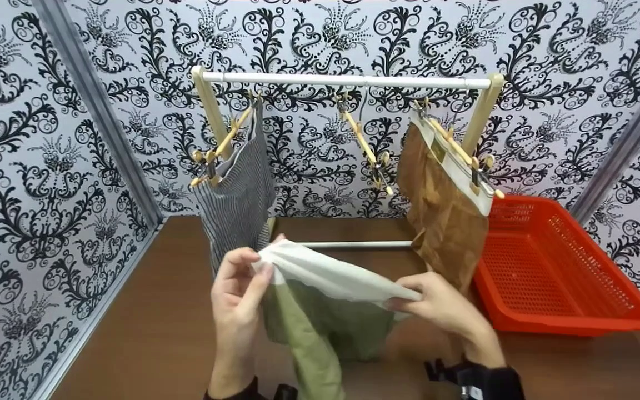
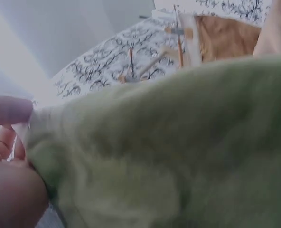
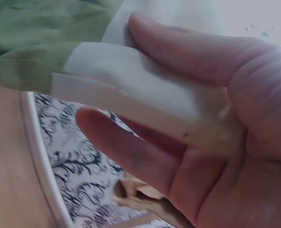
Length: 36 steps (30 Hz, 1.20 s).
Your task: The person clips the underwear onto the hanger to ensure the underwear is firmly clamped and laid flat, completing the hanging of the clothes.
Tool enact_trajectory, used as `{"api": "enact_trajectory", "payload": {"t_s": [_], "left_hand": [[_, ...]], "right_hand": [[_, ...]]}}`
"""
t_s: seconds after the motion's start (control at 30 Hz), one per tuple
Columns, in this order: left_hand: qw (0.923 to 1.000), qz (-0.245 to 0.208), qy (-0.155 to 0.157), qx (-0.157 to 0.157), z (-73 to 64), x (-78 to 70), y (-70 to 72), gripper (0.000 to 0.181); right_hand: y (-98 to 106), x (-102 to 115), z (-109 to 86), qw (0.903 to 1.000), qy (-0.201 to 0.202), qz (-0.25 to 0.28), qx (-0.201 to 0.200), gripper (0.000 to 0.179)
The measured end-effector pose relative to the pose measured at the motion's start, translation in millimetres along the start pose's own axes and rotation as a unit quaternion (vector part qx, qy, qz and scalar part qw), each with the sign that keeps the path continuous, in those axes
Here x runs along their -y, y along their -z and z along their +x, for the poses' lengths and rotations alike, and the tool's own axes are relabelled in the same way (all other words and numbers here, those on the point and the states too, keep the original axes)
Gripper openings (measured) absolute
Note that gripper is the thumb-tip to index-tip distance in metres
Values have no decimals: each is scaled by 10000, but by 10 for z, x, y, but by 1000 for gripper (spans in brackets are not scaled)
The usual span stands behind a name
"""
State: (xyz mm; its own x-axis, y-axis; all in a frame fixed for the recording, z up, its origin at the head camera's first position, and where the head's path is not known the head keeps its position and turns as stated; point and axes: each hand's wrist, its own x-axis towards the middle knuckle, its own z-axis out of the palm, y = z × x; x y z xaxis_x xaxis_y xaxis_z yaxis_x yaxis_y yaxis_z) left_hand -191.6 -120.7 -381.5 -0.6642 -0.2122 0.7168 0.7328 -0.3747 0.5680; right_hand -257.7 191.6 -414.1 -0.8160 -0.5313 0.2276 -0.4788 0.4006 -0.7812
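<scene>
A pair of green pants (image 1: 314, 333) with a white waistband (image 1: 331, 272) is held up over the table, one leg hanging toward the near edge. My left hand (image 1: 236, 303) pinches the waistband's left end between thumb and fingers. At the other end, my right hand (image 1: 445, 305) grips the waistband. In the right wrist view, the thumb (image 3: 188, 52) lies on top of the white band (image 3: 131, 71), with fingers below it. Green cloth (image 2: 154, 142) fills most of the left wrist view and hides much behind it.
Behind the hands stands a rack with a white rail (image 1: 348, 81). From it hang a striped garment (image 1: 239, 194), a bare clip hanger (image 1: 361, 136) and a brown garment (image 1: 442, 205) with a white waistband. A red basket (image 1: 570, 322) sits on the table's (image 1: 142, 311) right side.
</scene>
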Motion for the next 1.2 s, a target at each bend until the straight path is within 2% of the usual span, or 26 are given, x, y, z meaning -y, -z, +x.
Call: {"api": "enact_trajectory", "payload": {"t_s": [0.07,0.17,0.27,0.37,0.47,0.57,0.67,0.83,0.9,1.0,1.2], "left_hand": [[9977,637,-154,-184,17,15,62,15],[9853,1623,-285,-441,39,25,146,9],[9745,2140,-360,-572,51,30,206,11],[9746,2142,-332,-558,55,25,222,10],[9800,1935,-204,-423,50,-23,203,14],[9831,1806,-54,-282,39,-123,172,17],[9843,1763,-33,-118,23,-242,144,18],[9838,1790,-33,86,4,-362,132,21],[9826,1848,5,195,6,-357,148,22],[9790,2006,170,313,8,-311,188,22],[9592,2731,726,79,17,-218,246,19]], "right_hand": [[84,27,-57,9998,3,106,-139,12],[209,68,-152,9977,277,406,-464,13],[301,117,-240,9894,767,916,-830,18],[342,202,-322,9752,932,1562,-1259,18],[345,326,-402,9590,688,1994,-1890,16],[349,469,-481,9445,342,2055,-2540,13],[373,585,-558,9352,133,1923,-2971,11],[399,709,-645,9222,-384,2007,-3282,7],[402,726,-655,9219,-595,2007,-3259,10],[409,713,-647,9300,-822,1766,-3117,15],[411,639,-602,9501,-958,853,-2842,16]]}}
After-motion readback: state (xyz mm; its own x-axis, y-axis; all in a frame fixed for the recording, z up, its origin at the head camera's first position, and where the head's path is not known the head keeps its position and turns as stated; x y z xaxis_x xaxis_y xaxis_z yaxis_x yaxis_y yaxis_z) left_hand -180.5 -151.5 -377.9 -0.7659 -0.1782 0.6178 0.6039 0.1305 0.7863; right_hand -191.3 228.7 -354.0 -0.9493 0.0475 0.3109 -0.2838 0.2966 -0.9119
